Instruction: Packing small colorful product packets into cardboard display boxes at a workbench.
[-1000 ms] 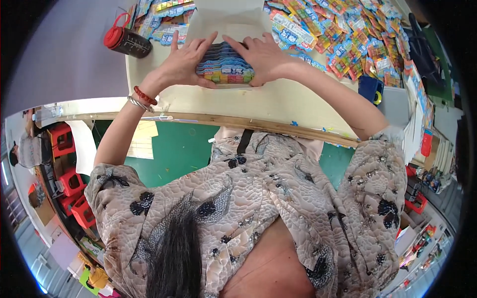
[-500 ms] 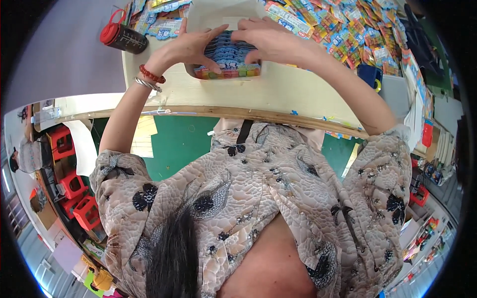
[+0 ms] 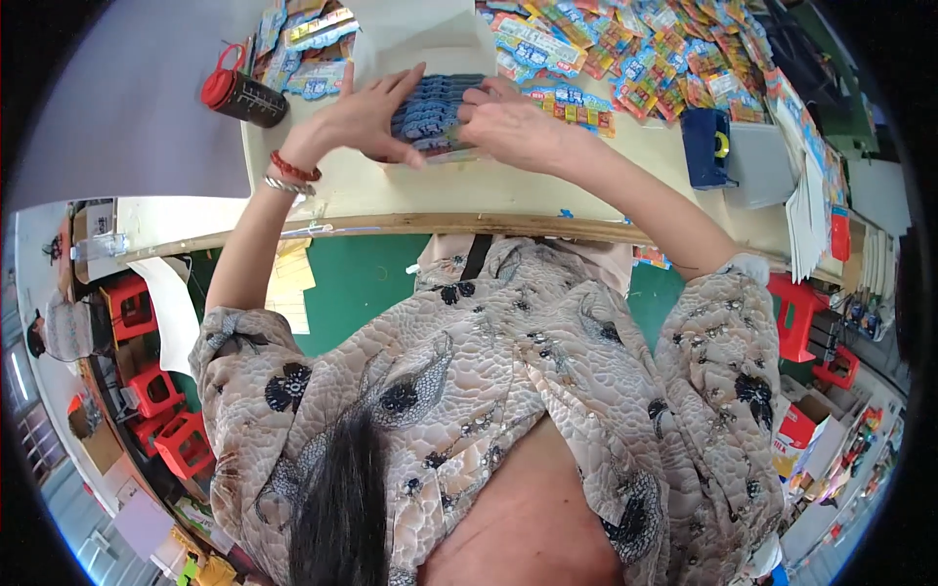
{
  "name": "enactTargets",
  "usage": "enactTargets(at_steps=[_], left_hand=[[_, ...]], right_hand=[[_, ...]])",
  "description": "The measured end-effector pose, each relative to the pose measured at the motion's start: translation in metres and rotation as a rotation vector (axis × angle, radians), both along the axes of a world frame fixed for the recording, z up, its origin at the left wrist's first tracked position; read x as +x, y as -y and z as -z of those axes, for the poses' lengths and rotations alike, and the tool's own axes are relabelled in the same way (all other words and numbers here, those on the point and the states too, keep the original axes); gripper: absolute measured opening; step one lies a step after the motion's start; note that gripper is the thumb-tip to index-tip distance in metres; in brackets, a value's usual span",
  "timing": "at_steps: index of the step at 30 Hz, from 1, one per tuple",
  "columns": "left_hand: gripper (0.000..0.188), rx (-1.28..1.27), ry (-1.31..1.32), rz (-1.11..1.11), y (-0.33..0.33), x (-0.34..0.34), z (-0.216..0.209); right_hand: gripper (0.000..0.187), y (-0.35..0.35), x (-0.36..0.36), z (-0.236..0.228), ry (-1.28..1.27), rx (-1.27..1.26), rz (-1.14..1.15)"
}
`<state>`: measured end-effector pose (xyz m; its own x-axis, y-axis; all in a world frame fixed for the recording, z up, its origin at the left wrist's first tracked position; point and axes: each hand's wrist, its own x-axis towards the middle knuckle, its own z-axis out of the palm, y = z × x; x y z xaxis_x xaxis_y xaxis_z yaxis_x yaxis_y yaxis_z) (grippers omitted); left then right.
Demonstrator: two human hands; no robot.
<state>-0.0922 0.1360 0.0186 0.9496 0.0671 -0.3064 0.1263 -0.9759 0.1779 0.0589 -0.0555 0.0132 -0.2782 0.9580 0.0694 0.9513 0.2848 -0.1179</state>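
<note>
A white box (image 3: 423, 29) stands on the table in front of me, with a tight row of small blue packets (image 3: 437, 105) upright in its near part. My left hand (image 3: 376, 112) lies at the left side of the row, fingers spread and thumb stretched toward the box's near edge. At the row's right end, my right hand (image 3: 513, 125) has its fingers curled in against the packets. Its fingertips are partly hidden, so what they pinch does not show.
Loose colourful packets (image 3: 645, 68) cover the table's far right, and more packets (image 3: 318, 54) lie left of the box. A dark bottle with a red lid (image 3: 244, 98) stands at the left. A dark blue object (image 3: 705, 146) sits at the right. The wooden table edge (image 3: 391, 223) runs before me.
My right hand has gone from spread fingers over the box to curled fingers at the row's right end. The left hand stays spread at the left side. The view has shifted slightly.
</note>
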Motion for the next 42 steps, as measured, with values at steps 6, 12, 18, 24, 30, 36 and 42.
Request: enactTargets(at_steps=[6, 12, 18, 24, 30, 36, 42], left_hand=[[0.130, 0.099, 0.207, -0.010, 0.042, -0.027, 0.002], [0.110, 0.089, 0.238, -0.185, 0.068, -0.044, -0.004], [0.104, 0.204, 0.402, -0.343, 0.076, -0.051, -0.003], [0.111, 0.266, 0.414, -0.418, 0.032, -0.015, 0.005], [0.122, 0.154, 0.174, -0.506, 0.028, -0.009, -0.006], [0.134, 0.199, 0.218, -0.449, 0.023, -0.018, -0.012], [0.077, -0.317, 0.674, -0.427, 0.062, 0.013, -0.071]], right_hand=[[0.041, -0.004, -0.005, -0.012, -0.360, 0.204, 0.689], [0.061, -0.018, 0.001, 0.043, -0.616, 0.070, 0.720], [0.054, -0.018, -0.018, 0.005, -0.720, 0.006, 0.699], [0.057, -0.084, 0.042, 0.024, -0.822, -0.004, 0.571], [0.061, -0.070, 0.044, 0.008, -0.727, 0.006, 0.562], [0.032, 0.063, 0.074, 0.007, -0.957, 0.467, 0.753], [0.017, 0.242, 0.128, -0.022, -0.743, 0.695, 1.342]])
